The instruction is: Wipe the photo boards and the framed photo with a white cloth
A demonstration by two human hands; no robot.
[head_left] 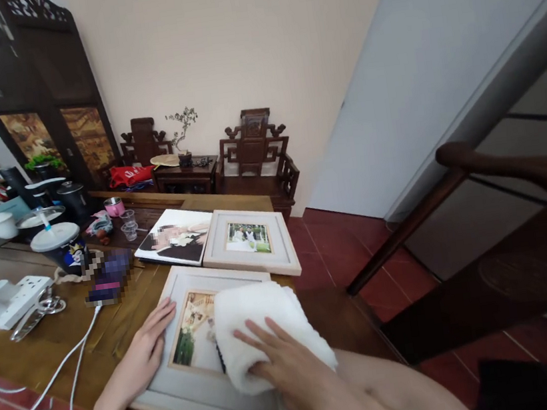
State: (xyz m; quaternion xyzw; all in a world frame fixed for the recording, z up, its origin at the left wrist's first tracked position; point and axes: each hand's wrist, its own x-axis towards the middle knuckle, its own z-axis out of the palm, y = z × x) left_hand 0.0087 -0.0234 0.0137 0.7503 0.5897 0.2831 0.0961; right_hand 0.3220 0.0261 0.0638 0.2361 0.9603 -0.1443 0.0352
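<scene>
A light wooden picture frame (218, 400) lies flat at the table's near edge, with a photo behind its glass. My left hand (144, 350) grips its left rim, fingers over the edge. Over the right part of the glass, my right hand (283, 358) presses a folded white cloth (261, 307), its fingers spread on top and the thumb by a fold. The cloth hides part of the photo. Just beyond lies a second picture frame (283, 241) with a couple's photo, beside a white photo panel (174, 218) whose image is partly blurred out.
Left on the wooden table (77, 345) are a phone (109, 277) with a white cable, a lidded dark cup (60, 250), a power strip (9, 304) and small glass cups (128, 227). A dark wooden chair (440, 284) stands at right.
</scene>
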